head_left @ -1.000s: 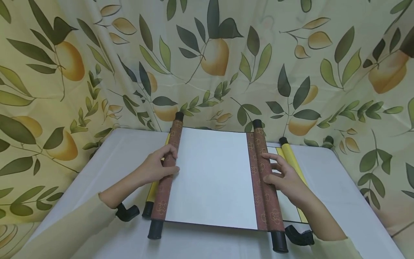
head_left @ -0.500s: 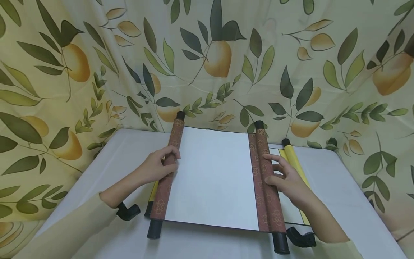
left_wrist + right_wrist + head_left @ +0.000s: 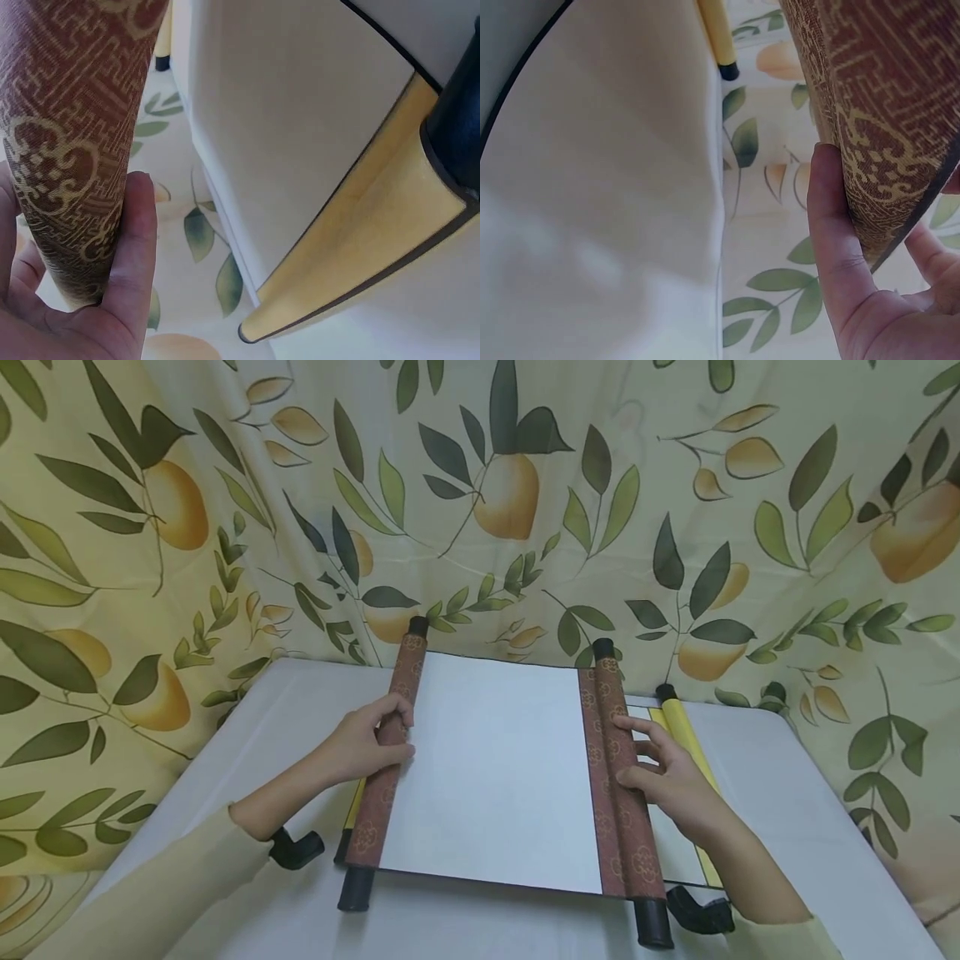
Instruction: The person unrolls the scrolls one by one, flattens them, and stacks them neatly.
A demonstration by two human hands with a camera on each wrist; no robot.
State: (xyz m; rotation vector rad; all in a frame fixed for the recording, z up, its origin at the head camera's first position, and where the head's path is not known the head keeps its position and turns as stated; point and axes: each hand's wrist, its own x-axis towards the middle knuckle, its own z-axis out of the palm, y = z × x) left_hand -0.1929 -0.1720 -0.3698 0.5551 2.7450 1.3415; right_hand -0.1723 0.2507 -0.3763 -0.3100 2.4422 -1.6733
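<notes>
A hanging scroll (image 3: 495,777) with a white blank sheet and reddish-brown patterned ends is spread between my two hands. Its rods end in black knobs. My left hand (image 3: 367,739) grips the left roll, thumb on the near face and fingers around it; in the left wrist view the brocade roll (image 3: 75,112) rises from between fingers and thumb. On the other side my right hand (image 3: 671,777) holds the right roll by its outer edge, with thumb and fingertips on the brocade (image 3: 900,90). Below the held scroll lies a yellow-edged scroll (image 3: 686,735), mostly covered.
Both scrolls are over a white table (image 3: 757,752). A curtain (image 3: 480,568) printed with fruit and leaves hangs right behind the table's far edge. Black curved pieces (image 3: 701,910) are fixed at both wrists.
Both hands keep their hold and have drawn slightly apart, so the white sheet spans a little wider. The yellow roll at the left is more covered. The head view has shifted slightly.
</notes>
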